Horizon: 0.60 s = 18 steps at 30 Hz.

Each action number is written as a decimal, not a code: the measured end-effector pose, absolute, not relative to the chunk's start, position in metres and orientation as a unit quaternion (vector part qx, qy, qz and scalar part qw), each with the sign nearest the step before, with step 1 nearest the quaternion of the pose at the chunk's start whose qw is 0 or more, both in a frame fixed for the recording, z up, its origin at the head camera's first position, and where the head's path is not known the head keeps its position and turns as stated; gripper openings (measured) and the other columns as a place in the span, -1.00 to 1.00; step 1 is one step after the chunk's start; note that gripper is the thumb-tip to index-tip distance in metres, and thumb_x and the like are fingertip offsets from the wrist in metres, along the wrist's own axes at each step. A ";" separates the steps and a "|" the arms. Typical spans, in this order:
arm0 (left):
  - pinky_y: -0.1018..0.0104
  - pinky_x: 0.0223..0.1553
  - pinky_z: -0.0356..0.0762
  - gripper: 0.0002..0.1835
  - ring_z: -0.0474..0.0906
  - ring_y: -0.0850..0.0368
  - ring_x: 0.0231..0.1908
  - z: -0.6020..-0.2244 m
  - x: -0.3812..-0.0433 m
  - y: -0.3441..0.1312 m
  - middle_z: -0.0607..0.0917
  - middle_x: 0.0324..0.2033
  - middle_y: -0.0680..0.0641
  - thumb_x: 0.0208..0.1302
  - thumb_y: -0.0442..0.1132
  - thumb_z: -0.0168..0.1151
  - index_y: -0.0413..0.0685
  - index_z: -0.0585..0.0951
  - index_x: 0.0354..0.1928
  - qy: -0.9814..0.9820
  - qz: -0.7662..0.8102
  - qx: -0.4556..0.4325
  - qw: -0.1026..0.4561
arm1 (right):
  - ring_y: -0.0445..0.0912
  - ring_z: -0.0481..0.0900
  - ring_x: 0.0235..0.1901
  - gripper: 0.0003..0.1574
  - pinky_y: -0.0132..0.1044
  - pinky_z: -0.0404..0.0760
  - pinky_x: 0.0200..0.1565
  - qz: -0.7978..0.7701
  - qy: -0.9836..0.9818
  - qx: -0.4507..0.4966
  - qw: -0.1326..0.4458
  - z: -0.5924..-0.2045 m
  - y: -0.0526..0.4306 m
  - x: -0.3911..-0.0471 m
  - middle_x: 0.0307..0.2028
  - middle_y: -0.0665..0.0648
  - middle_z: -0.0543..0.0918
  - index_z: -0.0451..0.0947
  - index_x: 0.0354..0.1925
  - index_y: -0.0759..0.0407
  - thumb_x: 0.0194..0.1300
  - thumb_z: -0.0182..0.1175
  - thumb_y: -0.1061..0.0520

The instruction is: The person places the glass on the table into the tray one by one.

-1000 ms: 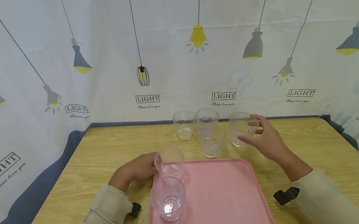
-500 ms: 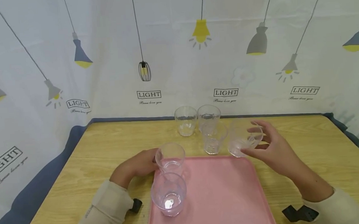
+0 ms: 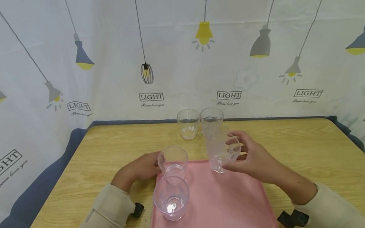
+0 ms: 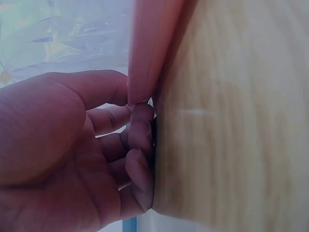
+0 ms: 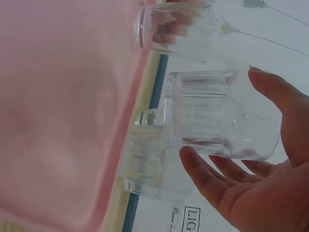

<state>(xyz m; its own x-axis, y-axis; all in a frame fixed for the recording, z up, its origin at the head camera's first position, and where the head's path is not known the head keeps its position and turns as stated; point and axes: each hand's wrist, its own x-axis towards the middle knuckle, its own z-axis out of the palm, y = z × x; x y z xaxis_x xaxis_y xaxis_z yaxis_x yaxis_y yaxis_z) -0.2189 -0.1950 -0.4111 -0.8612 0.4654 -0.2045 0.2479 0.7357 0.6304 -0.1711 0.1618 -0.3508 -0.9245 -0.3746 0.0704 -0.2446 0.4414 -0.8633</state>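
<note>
My right hand (image 3: 259,160) grips a clear plastic cup (image 5: 205,113) by its sides, thumb on one side and fingers on the other. In the head view this cup overlaps the far edge of a pink tray (image 3: 224,208), slightly tilted. My left hand (image 3: 142,168) is at the tray's far left corner. There the left wrist view shows the thumb against the tray rim (image 4: 149,43) and the curled fingers at its underside, pinching it. Two clear cups, a far one (image 3: 173,159) and a near one (image 3: 172,199), stand upright along the tray's left side.
Behind the tray, two clear cups (image 3: 188,124) (image 3: 212,116) stand side by side near the back edge of the wooden table (image 3: 115,141). Another cup (image 3: 216,128) is partly hidden behind the held one. A white curtain printed with lamps (image 3: 179,59) hangs beyond.
My right hand has lifted the cup from the table at the right of the other cups and carried it left and nearer, to the tray's far edge. My left hand stays at the corner.
</note>
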 end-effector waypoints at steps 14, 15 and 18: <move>-0.07 0.37 0.37 -0.55 0.48 -0.04 0.28 -0.409 -0.217 -0.194 0.64 0.18 -0.09 0.41 -0.11 0.22 -0.06 0.50 0.27 0.912 0.312 0.192 0.182 | 0.17 0.62 0.12 0.14 -0.23 0.67 0.07 -0.501 0.825 -0.218 0.140 -0.365 0.133 -0.171 0.29 0.41 0.39 0.04 0.45 0.19 0.11 0.51 0.08; -0.08 0.37 0.38 -0.56 0.49 -0.05 0.27 -0.408 -0.217 -0.194 0.64 0.17 -0.09 0.41 -0.11 0.22 -0.07 0.51 0.26 0.912 0.313 0.192 0.182 | 0.17 0.62 0.13 0.14 -0.19 0.66 0.10 -0.499 0.826 -0.220 0.143 -0.366 0.132 -0.171 0.29 0.41 0.39 0.04 0.45 0.19 0.11 0.51 0.07; -0.08 0.36 0.38 -0.56 0.49 -0.05 0.27 -0.408 -0.217 -0.195 0.64 0.17 -0.10 0.41 -0.11 0.21 -0.07 0.51 0.26 0.912 0.311 0.196 0.181 | 0.18 0.61 0.14 0.14 -0.08 0.64 0.15 -0.493 0.829 -0.219 0.148 -0.369 0.128 -0.170 0.29 0.40 0.40 0.04 0.45 0.19 0.11 0.51 0.06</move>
